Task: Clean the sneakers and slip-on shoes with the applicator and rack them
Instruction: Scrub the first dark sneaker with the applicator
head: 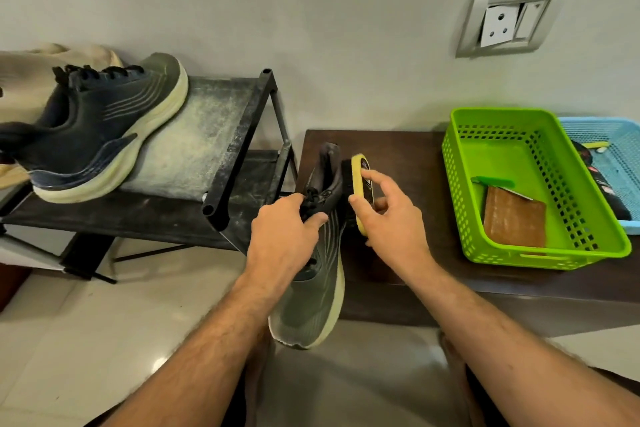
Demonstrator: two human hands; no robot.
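Observation:
My left hand [287, 232] grips a dark grey-green sneaker [311, 298] by its laces and tongue, toe pointing toward me, heel up over the edge of the dark wooden table [398, 163]. My right hand [391, 218] holds a yellow applicator brush [360, 180] against the sneaker's right side near the collar. The matching sneaker [100, 135] lies tilted on the top shelf of the black shoe rack [239, 146]. Light beige shoes [34, 80] sit behind it at the far left, partly hidden.
A green plastic basket [460, 163] on the table holds a brown cloth [512, 218] and a green-handled item. A blue basket [620, 146] stands behind it at the right edge. A wall socket [509, 21] is above. Pale floor tiles lie below.

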